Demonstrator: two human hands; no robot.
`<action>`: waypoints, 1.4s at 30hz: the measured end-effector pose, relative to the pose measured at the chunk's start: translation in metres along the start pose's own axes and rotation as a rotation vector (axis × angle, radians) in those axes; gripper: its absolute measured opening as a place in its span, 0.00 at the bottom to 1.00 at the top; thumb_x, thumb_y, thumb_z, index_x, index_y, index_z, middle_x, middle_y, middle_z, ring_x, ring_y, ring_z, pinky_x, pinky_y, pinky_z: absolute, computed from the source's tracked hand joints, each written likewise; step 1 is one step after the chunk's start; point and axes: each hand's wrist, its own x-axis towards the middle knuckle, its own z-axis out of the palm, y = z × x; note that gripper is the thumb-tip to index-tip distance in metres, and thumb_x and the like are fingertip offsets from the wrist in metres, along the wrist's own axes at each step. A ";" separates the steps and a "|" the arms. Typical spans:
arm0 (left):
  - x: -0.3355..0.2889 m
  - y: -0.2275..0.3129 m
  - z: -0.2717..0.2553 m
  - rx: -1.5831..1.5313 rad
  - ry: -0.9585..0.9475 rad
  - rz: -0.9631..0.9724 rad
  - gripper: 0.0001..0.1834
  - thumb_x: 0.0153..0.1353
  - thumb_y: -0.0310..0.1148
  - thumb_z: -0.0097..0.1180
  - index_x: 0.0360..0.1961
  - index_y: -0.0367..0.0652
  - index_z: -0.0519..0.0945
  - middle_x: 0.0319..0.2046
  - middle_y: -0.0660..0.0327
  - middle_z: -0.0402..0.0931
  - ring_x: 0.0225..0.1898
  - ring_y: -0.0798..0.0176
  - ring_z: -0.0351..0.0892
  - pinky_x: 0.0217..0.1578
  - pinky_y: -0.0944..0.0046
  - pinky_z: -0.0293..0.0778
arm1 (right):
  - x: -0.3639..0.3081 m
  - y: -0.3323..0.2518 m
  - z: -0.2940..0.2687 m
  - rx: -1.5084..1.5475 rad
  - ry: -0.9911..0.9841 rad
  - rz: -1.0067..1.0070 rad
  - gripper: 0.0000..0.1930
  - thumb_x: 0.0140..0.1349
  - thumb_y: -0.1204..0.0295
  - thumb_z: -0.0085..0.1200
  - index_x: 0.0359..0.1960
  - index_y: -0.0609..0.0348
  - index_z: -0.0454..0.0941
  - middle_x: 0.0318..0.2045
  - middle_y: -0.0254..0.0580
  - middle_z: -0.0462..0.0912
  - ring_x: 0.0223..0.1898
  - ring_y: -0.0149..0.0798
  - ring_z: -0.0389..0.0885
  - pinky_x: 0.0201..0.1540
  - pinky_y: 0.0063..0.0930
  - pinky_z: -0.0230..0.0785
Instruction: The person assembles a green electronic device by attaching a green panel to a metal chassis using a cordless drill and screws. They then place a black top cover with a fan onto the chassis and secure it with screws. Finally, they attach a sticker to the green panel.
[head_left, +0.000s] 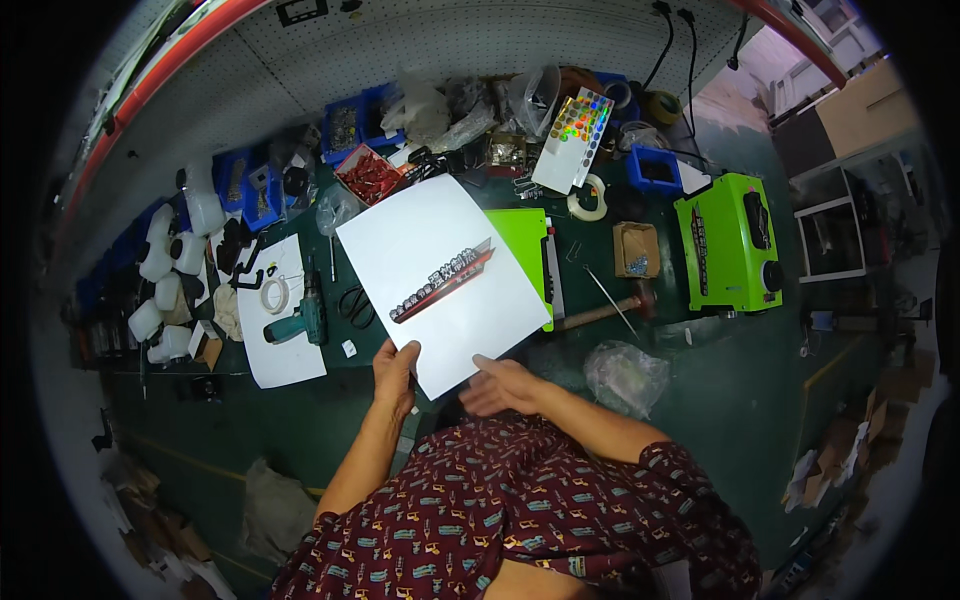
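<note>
- Head view, centre of frame: a smooth, glossy white sheet, rectangular and tilted, bearing a slanted dark-and-red strip graphic, held above the green workbench
- Left hand, lower centre: fingers pinching the sheet's lower-left corner
- Right hand, just right of it: fingers loosely spread, touching the sheet's lower edge
- Left of the sheet: a teal cordless drill lying on a flat white board
- Right side: a boxy lime-green machine; near it, a wooden-handled hammer and a crumpled clear plastic bag
</note>
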 end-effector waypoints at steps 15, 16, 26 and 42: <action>-0.056 0.074 0.063 0.662 -0.299 0.475 0.21 0.69 0.27 0.62 0.61 0.37 0.76 0.45 0.63 0.82 0.42 0.72 0.79 0.44 0.69 0.78 | -0.054 -0.106 0.089 -1.345 0.301 -1.613 0.17 0.58 0.67 0.68 0.49 0.58 0.86 0.50 0.44 0.87 0.54 0.51 0.80 0.61 0.43 0.71; -0.060 0.084 0.068 0.742 -0.286 0.513 0.19 0.68 0.28 0.62 0.59 0.36 0.77 0.42 0.63 0.81 0.39 0.72 0.78 0.40 0.69 0.77 | -0.058 -0.110 0.090 -1.346 0.283 -1.613 0.17 0.58 0.68 0.68 0.48 0.58 0.87 0.50 0.44 0.87 0.53 0.51 0.80 0.60 0.43 0.71; -0.079 0.151 0.090 1.137 -0.386 0.731 0.13 0.64 0.32 0.68 0.37 0.32 0.79 0.24 0.64 0.71 0.25 0.72 0.68 0.24 0.66 0.67 | -0.095 -0.126 0.113 -1.297 0.254 -1.705 0.07 0.63 0.72 0.63 0.39 0.62 0.88 0.43 0.45 0.90 0.44 0.50 0.84 0.49 0.40 0.78; 0.096 0.235 -0.154 0.702 0.089 0.297 0.22 0.75 0.35 0.52 0.63 0.31 0.74 0.53 0.48 0.82 0.52 0.57 0.82 0.55 0.57 0.78 | -0.097 -0.179 0.033 0.481 0.372 -1.417 0.11 0.77 0.62 0.54 0.46 0.58 0.78 0.39 0.39 0.85 0.37 0.37 0.85 0.39 0.33 0.82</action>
